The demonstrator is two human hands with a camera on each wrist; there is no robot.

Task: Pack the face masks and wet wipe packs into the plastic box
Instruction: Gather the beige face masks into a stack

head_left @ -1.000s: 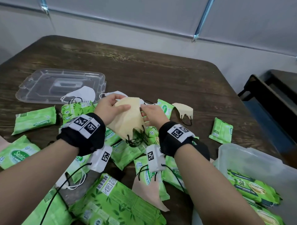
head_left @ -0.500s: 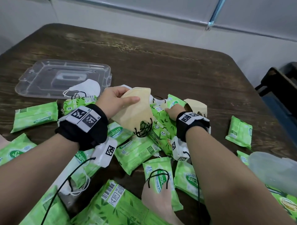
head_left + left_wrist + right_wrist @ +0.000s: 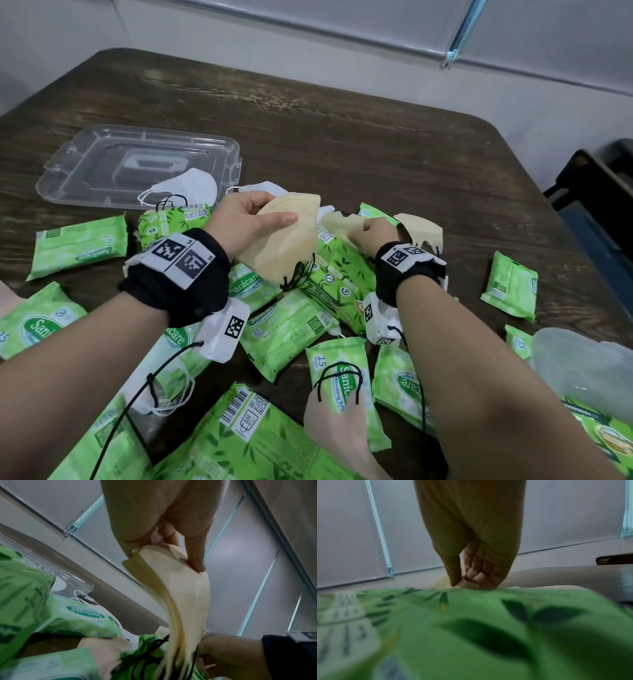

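Half plastic box cut off, blurred.

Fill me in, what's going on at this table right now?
A person is gathering beige face masks. The left hand holds a stack of beige masks above the scattered green wipe packs, while the right hand pinches another beige mask off the pile. The plastic box at the right already holds some wipe packs; its lid lies apart.
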